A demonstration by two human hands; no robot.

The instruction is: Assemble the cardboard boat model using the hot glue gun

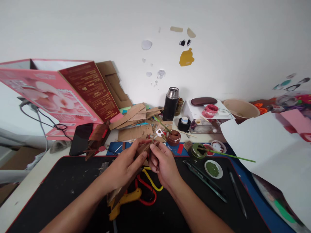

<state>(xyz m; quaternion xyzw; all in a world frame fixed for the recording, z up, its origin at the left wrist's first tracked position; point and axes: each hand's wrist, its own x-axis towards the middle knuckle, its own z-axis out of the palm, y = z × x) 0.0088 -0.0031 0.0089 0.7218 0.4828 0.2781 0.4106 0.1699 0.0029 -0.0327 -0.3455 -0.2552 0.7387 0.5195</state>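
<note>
Both my hands meet over the black desk mat (73, 187). My left hand (128, 161) is closed around a brown cardboard piece (121, 192), whose lower end shows beneath the forearm. At its far end my right hand (162, 160) pinches with thumb and fingers; what lies between these fingertips is too small to make out. Under the hands lie a yellow glue gun (125, 202), a red scissor-like handle (152, 201) and a yellow one (154, 183). Just beyond are a jar of brown paint (174, 139) and cardboard scraps (134, 132).
A pink box (53, 97) stands at left, beside a phone (81, 137). At the back is a black flask (170, 105). Rightward are a green paint jar (198, 152), a lid with green paint (213, 169), a long dark-green tool (206, 183), a pen (237, 194) and white paper (264, 139).
</note>
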